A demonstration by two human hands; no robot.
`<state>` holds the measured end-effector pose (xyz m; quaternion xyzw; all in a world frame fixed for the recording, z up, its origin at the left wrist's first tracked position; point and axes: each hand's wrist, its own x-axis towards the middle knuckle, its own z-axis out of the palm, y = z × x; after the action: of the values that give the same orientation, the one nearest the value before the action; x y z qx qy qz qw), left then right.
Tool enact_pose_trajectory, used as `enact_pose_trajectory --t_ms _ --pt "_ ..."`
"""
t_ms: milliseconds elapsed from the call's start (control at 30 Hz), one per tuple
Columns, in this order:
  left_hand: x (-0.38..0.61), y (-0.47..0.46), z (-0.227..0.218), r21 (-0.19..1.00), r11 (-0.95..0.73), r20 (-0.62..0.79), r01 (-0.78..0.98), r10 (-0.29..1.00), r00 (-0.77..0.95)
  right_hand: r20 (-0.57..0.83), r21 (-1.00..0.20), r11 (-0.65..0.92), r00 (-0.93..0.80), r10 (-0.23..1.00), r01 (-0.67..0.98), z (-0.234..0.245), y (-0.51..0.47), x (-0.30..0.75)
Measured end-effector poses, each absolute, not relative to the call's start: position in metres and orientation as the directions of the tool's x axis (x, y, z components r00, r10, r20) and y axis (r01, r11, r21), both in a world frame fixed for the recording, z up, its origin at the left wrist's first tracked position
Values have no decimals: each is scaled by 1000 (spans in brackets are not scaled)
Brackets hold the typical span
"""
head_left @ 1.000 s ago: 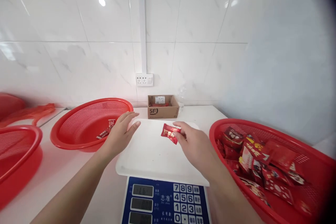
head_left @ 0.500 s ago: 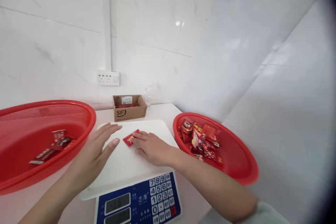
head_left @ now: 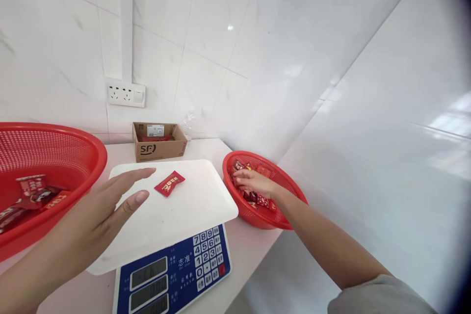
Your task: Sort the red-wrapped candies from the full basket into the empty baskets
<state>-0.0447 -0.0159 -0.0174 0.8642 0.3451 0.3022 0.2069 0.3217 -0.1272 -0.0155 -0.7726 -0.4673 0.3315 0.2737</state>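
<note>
One red snack packet [head_left: 170, 183] lies on the white pan [head_left: 191, 206] of a digital scale [head_left: 172, 270]. Just left of that packet, my left hand [head_left: 106, 206] hovers over the pan's edge, thumb and fingers apart, holding nothing. My right hand [head_left: 255, 182] reaches into the right red basket [head_left: 290, 189], over a pile of small red packets [head_left: 263, 200]. Its fingers are stretched out above the packets, and whether the fingertips touch any is not clear.
A larger red basket [head_left: 97, 157] with a few packets stands at the left. Behind the scale is a small cardboard box [head_left: 162, 149] with red packets in it, beside some clear plastic [head_left: 188, 122]. A wall socket [head_left: 126, 93] sits above the box.
My right hand has let go of the packet on the pan and moved right into the basket. My left hand keeps its place beside the packet. The view has shifted right.
</note>
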Motion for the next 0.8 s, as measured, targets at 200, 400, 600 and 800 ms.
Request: enact_pose_trajectory --t_ms 200,400,600,800 --pt "-50 -25 -14 540 -722 382 433 669 638 -310 -426 -538 442 842 728 -36 -135 340" --pt "-48 -29 -11 600 -675 357 430 707 611 -144 -333 -466 444 884 820 -41 -129 341" --pt "-45 -23 -23 575 -682 317 452 695 646 -173 -416 -285 233 957 863 -45 -115 325" --pt "-48 -21 -22 515 -722 340 462 667 663 -320 -260 -476 390 863 840 -59 -108 350"
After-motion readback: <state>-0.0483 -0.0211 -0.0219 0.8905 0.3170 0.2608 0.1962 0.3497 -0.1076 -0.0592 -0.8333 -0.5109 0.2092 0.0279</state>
